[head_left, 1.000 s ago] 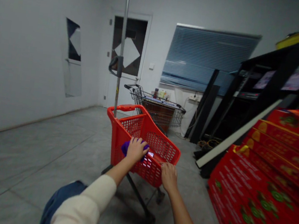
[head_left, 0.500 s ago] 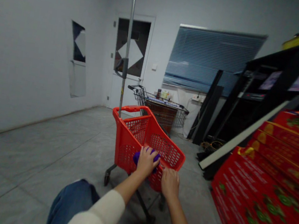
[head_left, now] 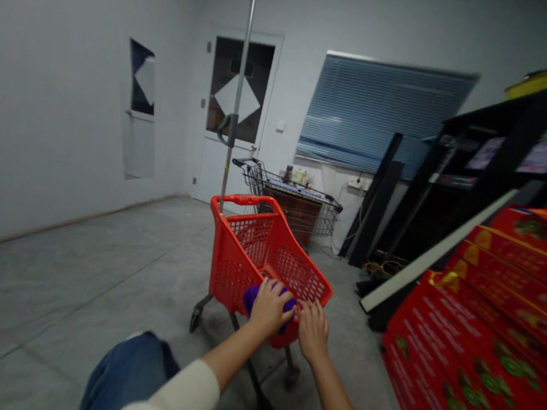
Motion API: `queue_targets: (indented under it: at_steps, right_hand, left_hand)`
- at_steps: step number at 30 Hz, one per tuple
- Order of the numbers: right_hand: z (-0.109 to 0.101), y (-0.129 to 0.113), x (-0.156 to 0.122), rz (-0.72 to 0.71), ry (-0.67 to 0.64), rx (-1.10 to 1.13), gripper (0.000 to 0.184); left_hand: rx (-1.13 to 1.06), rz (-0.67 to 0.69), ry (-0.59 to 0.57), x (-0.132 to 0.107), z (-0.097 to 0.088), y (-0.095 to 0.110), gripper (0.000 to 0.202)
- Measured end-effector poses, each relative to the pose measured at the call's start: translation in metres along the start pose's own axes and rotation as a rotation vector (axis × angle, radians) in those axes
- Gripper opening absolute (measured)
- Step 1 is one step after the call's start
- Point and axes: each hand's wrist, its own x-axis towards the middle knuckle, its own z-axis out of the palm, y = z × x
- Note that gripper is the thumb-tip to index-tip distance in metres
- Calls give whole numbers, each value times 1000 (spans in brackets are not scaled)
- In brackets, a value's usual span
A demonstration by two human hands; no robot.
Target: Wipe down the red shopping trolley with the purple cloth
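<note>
The left hand is closed over a purple thing, mostly hidden under the palm, down inside the near end of a red plastic shopping cart. The right hand lies on the cart's near rim, just beside the left hand. A metal pole rises behind the cart's far end. Farther off, a wire shopping cart stands in front of the far wall, right of a white door. Red printed cartons are stacked on the right of the grey floor, near a black shelf
</note>
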Motion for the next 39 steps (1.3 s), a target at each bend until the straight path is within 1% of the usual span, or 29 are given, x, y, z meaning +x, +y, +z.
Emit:
queue_targets:
  at_steps: [2,4,6,10,12,13,15,18,21,23,25,27,29,31,36,39]
  right_hand:
    - [0,-1,-1,16,-5,14,49]
    - [0,-3,-2,30,-6,25,50]
    - [1,-3,-2,43,-1,31,51]
    - [8,-6,-2,51,34,10,52]
    - [13,-8,-2,45,47,3,52]
    - [15,-9,-2,46,52,3,52]
    - [19,-10,-2,48,69,3,51]
    - [22,-12,-3,41,106,-9,50]
    - [20,-11,-3,40,115,-34,50]
    - [13,-10,-2,40,86,-50,49]
    - [3,-9,-2,34,40,-51,48]
    - [-8,-10,-2,17,0,-43,47]
    - [-20,-13,-3,9,-23,-39,46]
    - [-28,-19,-4,22,-33,-46,44]
    - [-37,-41,-11,75,-47,-70,42]
    - [-41,-50,-10,53,-75,-56,39]
  left_hand:
    - [-6,29,-8,-3,1,4,28]
    - [-2,59,-39,1,-2,-3,28]
    - [19,61,-77,11,-10,-21,29]
    - [78,-27,-110,37,-28,-64,29]
    - [107,-71,-110,44,-33,-75,28]
    - [120,-90,-103,45,-33,-75,27]
    - [131,-106,-82,40,-30,-65,27]
    - [92,-73,-54,21,-17,-35,25]
    - [43,-34,-15,1,-4,-6,28]
    - [14,5,-15,-5,1,3,30]
    - [-7,40,-33,-5,1,2,31]
    - [-12,40,-44,1,-2,-8,30]
    - [-15,19,-41,8,-7,-21,30]
    - [-33,28,-46,15,-11,-34,30]
    - [-87,74,-92,24,-14,-68,32]
    - [-92,80,-131,29,-15,-88,34]
